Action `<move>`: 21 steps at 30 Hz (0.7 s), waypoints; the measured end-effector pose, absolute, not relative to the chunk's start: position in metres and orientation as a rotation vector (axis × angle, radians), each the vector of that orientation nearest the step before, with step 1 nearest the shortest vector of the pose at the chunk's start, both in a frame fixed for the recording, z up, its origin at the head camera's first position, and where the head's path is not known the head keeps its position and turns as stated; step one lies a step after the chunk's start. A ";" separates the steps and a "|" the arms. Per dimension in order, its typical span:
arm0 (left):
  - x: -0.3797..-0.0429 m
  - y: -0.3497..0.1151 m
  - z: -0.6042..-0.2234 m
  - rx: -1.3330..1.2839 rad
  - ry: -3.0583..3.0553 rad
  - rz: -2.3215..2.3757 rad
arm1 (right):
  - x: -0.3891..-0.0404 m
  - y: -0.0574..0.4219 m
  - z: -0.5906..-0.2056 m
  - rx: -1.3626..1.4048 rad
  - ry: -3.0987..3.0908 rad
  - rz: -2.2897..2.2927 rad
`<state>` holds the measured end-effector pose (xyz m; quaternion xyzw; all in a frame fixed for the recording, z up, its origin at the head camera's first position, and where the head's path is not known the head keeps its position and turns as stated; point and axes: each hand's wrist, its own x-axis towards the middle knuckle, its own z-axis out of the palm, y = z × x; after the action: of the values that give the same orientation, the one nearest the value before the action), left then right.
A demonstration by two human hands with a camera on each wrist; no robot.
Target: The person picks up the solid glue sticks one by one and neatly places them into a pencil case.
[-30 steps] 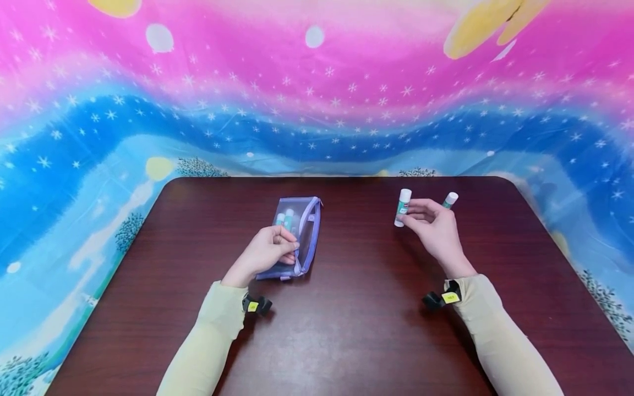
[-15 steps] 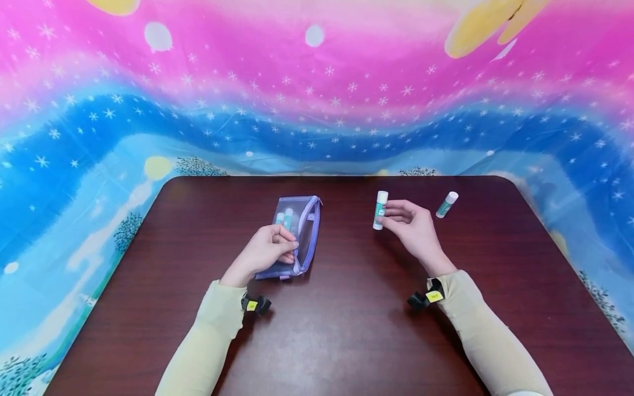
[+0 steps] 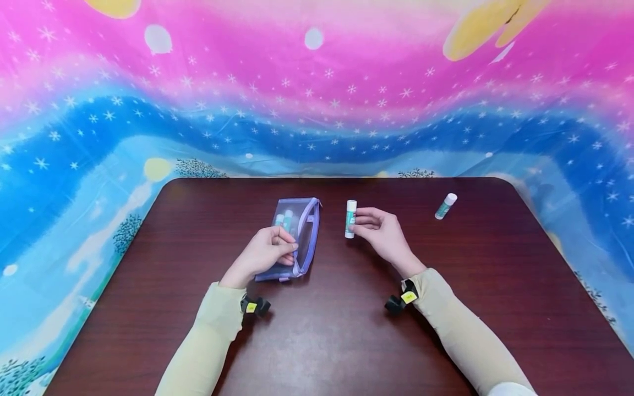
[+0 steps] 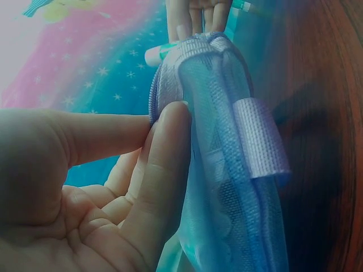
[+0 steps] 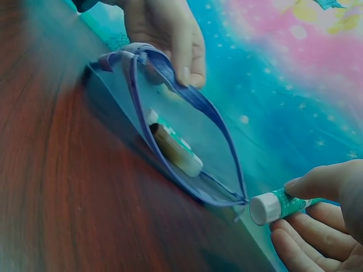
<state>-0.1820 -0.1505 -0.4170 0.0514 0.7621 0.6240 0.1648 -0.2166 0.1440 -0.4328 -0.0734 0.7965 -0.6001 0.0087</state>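
Observation:
A purple mesh zip pouch lies on the table with its mouth spread toward the right. My left hand pinches the upper edge of that mouth between thumb and finger. Glue sticks with white caps and green labels show through the mesh; in the right wrist view they lie inside the pouch. My right hand holds another glue stick upright between thumb and fingers, a short way right of the mouth. In the right wrist view the held glue stick has its white end near the zip's corner.
One more glue stick stands tilted in view at the back right of the dark wooden table. A patterned cloth hangs behind the table and around its sides.
My right hand has carried its glue stick leftward from beside the other glue stick to near the pouch. My left hand keeps its pinch on the pouch edge.

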 end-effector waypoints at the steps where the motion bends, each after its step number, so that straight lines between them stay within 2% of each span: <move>1: -0.182 -0.150 -0.417 0.150 2.171 1.779 | -0.217 0.142 -0.434 -0.228 2.482 -1.874; 21: -0.182 -0.150 -0.418 0.145 2.188 1.762 | -0.226 0.101 -0.447 -0.199 2.346 -1.896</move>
<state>-0.1823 -0.1502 -0.4185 0.0510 0.7672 0.6180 0.1636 -0.2263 0.1010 -0.4472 -0.0658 0.7746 -0.6262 0.0592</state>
